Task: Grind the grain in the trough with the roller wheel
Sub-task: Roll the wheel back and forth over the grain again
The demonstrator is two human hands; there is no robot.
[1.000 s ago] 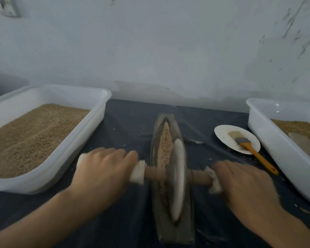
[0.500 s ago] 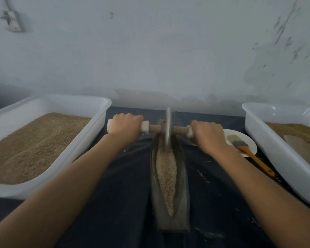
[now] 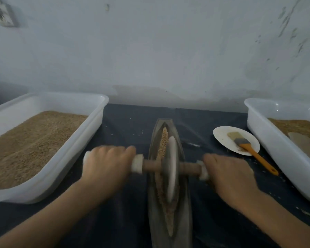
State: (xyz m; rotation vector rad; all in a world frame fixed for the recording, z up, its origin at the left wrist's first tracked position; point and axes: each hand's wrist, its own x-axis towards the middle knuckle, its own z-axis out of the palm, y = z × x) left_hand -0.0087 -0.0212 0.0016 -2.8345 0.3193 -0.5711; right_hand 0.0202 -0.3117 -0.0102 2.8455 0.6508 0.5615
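A long, narrow, boat-shaped trough (image 3: 152, 147) lies lengthwise on the dark table, with brown grain (image 3: 163, 140) along its groove. The pale roller wheel (image 3: 171, 169) stands on edge in the groove near the trough's middle, on a wooden axle with white-wrapped ends. My left hand (image 3: 106, 167) grips the left end of the axle. My right hand (image 3: 229, 178) grips the right end. Both hands and the wheel are blurred by motion.
A white tub (image 3: 98, 104) full of grain stands at the left. Another white tub (image 3: 258, 126) with grain stands at the right. Between it and the trough lies a white plate (image 3: 222, 135) carrying an orange-handled brush (image 3: 252, 153). A wall rises close behind.
Half a second ago the wheel was at the trough's far end with my arms stretched out. It has since rolled back toward me to the middle, both hands still on the axle.
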